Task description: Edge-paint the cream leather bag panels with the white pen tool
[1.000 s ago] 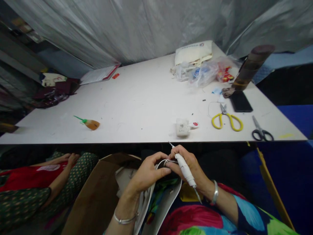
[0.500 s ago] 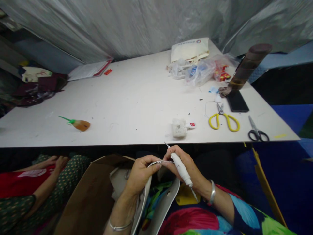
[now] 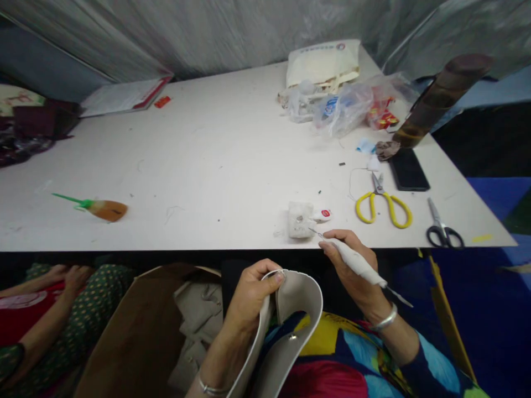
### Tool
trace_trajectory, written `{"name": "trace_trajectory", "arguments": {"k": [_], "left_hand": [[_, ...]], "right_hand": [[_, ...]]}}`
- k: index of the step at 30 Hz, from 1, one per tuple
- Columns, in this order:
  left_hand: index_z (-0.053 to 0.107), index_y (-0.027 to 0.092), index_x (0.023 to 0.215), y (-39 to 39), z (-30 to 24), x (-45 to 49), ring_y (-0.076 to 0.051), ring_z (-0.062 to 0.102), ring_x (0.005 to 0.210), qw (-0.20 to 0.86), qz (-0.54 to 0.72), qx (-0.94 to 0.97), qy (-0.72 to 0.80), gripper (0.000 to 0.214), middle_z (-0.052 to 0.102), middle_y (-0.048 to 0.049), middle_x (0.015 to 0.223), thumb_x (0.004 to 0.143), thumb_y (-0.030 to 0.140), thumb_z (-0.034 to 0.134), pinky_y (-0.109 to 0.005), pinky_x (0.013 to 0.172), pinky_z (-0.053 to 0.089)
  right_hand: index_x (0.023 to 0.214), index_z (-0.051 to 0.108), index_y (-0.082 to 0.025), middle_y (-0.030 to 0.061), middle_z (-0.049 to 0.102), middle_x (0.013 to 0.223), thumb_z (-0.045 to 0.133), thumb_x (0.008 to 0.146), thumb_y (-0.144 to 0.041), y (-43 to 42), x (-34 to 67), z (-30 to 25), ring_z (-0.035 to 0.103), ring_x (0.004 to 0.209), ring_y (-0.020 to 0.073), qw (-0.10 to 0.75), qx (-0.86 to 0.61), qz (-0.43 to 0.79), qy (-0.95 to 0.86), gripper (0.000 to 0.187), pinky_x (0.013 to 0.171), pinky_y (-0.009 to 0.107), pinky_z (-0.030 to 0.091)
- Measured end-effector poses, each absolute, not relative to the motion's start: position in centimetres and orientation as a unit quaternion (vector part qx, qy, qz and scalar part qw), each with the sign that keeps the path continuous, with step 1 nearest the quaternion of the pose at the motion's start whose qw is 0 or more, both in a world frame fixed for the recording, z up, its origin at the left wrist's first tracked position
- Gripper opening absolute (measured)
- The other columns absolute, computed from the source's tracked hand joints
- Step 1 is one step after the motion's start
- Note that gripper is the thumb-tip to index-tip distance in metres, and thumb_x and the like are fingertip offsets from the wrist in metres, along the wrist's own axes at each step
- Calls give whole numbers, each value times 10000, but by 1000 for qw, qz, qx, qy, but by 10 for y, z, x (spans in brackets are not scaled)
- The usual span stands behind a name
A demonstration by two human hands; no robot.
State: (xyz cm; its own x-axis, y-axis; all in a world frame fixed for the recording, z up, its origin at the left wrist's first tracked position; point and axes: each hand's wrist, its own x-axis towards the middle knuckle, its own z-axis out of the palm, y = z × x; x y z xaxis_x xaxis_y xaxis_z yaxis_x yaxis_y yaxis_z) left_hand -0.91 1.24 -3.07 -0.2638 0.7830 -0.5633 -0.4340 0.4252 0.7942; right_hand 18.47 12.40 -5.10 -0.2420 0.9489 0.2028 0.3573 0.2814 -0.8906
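My left hand (image 3: pixel 253 296) pinches the edge of a bent, light grey leather-like piece (image 3: pixel 301 296), which curves open over my lap and carries a small metal stud. In my right hand (image 3: pixel 352 265) is an awl-like tool (image 3: pixel 359 262) with a white-wrapped handle and thin metal at both ends. Its front tip is at the near side of a whitish block (image 3: pixel 301 219) by the table edge; whether it touches cannot be made out. A white piece with a red mark (image 3: pixel 324 214) lies against that block.
Yellow-handled scissors (image 3: pixel 392 207), black-handled scissors (image 3: pixel 443 232), a phone (image 3: pixel 410 170) and a dark bottle (image 3: pixel 443 99) are at right. An orange-brown squeeze bottle (image 3: pixel 108 210) lies left. A cardboard box (image 3: pixel 124 331) holds grey pieces (image 3: pixel 199 309); another person's hands (image 3: pixel 70 276) rest beyond.
My right hand has moved away from the grey piece, right and forward, bringing the tool's tip to the whitish block. My left hand keeps its pinch, and the piece has sprung wider.
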Motion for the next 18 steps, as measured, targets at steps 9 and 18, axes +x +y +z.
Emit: {"name": "trace_trajectory", "arguments": {"k": [9, 18], "left_hand": [[738, 176, 726, 23, -24, -13, -150, 544, 664, 446, 434, 285, 729, 156, 665, -9, 678, 756, 325, 772, -260, 632, 414], [749, 162, 768, 28, -39, -9, -158, 569, 683, 538, 407, 271, 686, 176, 680, -29, 718, 736, 330, 791, -270, 648, 438]], "right_hand": [[1030, 740, -232, 35, 779, 921, 687, 977, -438, 138, 178, -57, 720, 776, 191, 390, -438, 325, -741, 219, 797, 309, 587], [1033, 701, -233, 32, 756, 941, 633, 1015, -428, 144, 170, -56, 709, 825, 183, 368, -423, 356, -748, 208, 794, 291, 547]]}}
